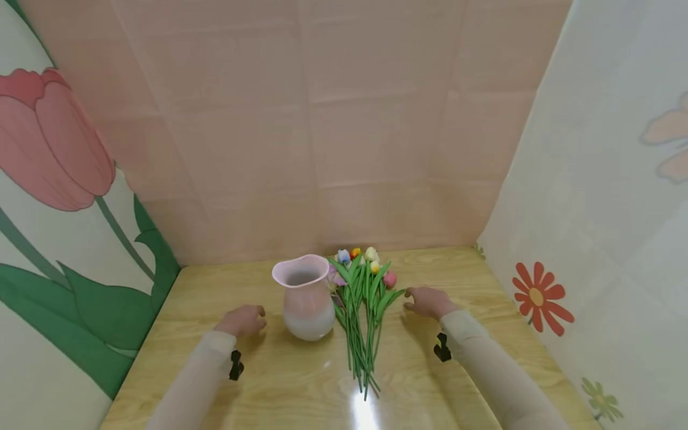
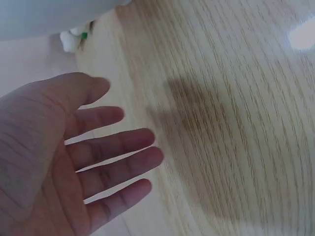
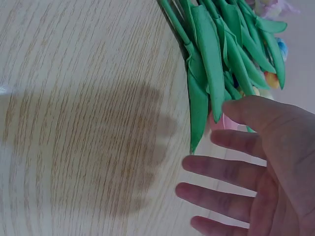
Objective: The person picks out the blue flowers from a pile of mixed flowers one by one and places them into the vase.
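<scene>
A pink-and-white vase with a wavy rim stands upright on the table. Right beside it lies a bunch of artificial tulips, blooms toward the back wall and green stems toward the front. My left hand hovers left of the vase, holding nothing; its fingers are spread and relaxed in the left wrist view. On the other side, my right hand is just right of the bunch, its fingertips close to the outer green leaves. Nothing is in its palm, and the fingers extend loosely.
The wooden table meets a pinkish backdrop at its far edge. A side panel with a large printed tulip borders it at left, and a white panel with a red printed flower at right.
</scene>
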`<state>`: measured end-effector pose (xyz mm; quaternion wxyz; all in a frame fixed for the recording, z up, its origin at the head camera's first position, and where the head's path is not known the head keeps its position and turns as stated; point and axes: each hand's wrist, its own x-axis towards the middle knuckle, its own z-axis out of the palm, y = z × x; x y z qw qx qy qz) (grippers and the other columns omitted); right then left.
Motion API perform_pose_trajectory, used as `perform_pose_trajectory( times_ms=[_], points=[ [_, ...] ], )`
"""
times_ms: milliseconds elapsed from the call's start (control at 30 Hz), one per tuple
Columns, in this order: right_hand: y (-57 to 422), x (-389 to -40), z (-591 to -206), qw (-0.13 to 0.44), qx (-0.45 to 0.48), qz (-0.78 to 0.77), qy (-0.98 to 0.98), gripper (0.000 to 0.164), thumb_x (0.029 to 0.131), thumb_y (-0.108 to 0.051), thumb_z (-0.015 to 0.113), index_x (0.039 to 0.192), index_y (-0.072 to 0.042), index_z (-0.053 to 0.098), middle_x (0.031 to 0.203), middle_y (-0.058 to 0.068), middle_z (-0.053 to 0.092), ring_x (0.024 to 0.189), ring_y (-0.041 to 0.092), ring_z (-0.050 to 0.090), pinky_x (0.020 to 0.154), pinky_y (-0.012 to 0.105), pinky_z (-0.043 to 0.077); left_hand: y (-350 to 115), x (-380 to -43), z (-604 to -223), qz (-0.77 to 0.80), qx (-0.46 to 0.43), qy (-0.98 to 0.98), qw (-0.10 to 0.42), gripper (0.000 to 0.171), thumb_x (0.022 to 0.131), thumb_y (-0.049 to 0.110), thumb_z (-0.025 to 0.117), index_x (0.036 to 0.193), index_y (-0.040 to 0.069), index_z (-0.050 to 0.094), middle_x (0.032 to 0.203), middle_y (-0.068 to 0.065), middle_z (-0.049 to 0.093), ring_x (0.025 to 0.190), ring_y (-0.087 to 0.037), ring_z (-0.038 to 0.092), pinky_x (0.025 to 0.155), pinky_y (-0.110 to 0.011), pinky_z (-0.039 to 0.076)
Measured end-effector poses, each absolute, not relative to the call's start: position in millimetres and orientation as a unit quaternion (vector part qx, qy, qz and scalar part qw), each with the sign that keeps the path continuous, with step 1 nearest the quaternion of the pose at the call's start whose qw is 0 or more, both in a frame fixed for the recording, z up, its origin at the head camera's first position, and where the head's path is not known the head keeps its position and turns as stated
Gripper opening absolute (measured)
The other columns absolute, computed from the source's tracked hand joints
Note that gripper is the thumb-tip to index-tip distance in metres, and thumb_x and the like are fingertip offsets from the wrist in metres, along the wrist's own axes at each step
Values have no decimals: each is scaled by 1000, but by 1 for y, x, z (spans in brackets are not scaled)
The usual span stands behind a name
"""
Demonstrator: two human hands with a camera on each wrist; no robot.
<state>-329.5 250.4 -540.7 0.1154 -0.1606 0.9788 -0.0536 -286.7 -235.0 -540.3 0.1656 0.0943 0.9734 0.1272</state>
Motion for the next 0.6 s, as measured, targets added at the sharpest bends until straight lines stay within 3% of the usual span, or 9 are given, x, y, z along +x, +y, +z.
perform_pose_trajectory(
  times_ms=[267, 600],
  points=[
    [253, -329, -544, 140, -155, -66, 976, 38, 91, -35, 54, 119, -11, 57, 118, 19, 58, 104, 37, 56, 78, 55, 44, -223, -284, -541, 306, 155, 928, 147, 33, 89, 24, 59, 117, 5, 57, 101, -9, 63, 94, -26, 58, 81, -44, 46],
    [248, -337, -542, 133, -164, -61, 975, 37, 91, -35, 54, 120, -13, 57, 116, 15, 60, 102, 34, 57, 78, 53, 45, -207, -280, -547, 489, 181, 832, 188, 76, 73, 14, 78, 134, -3, 35, 128, -22, 47, 117, -38, 45, 94, -48, 39]
  ],
)
